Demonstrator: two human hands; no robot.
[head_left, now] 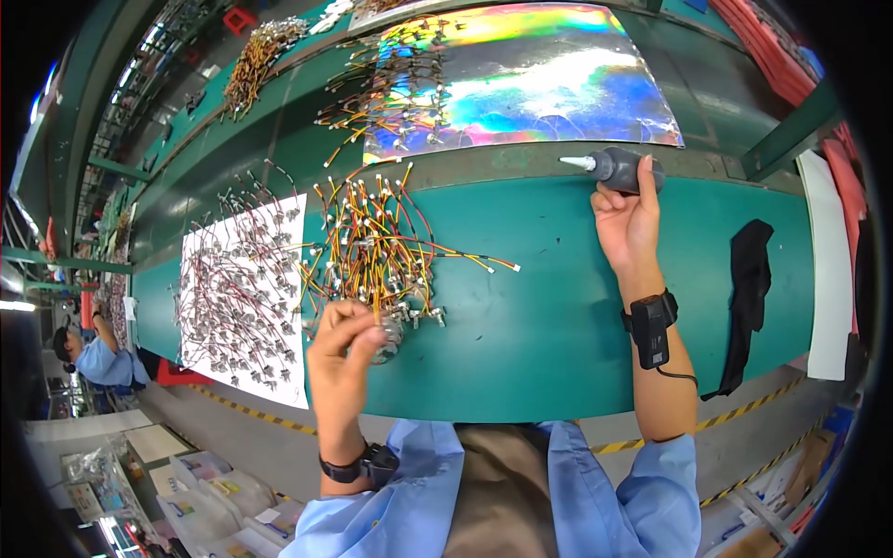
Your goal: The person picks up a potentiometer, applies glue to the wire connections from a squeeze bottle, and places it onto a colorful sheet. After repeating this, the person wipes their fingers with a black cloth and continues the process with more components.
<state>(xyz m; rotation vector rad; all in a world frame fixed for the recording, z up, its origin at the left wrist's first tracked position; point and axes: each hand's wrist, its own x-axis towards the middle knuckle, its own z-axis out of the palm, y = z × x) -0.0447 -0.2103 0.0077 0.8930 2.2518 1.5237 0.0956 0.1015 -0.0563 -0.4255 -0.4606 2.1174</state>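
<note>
In my right hand (pixel 628 223) is a dark grey squeeze bottle (pixel 614 170), lying sideways with its white pointed nozzle to the left. The fingers are wrapped around its underside. My left hand (pixel 339 358) is closed in a pinch at the near edge of a heap of wire leads (pixel 367 232). Between those fingertips are a yellow-orange wire lead and a shiny, silvery part (pixel 388 346), partly covered by the thumb. Red, yellow and black wires with white connectors and small metal ends make up the heap on the green table mat (pixel 530 353).
Left of the heap, a white sheet (pixel 296 395) bears rows of small metal parts with red and black wires. Beyond lies a shiny iridescent sheet (pixel 558 74) with more wired parts. A black cloth (pixel 747 288) rests at right. Another person (pixel 107 358) sits far left.
</note>
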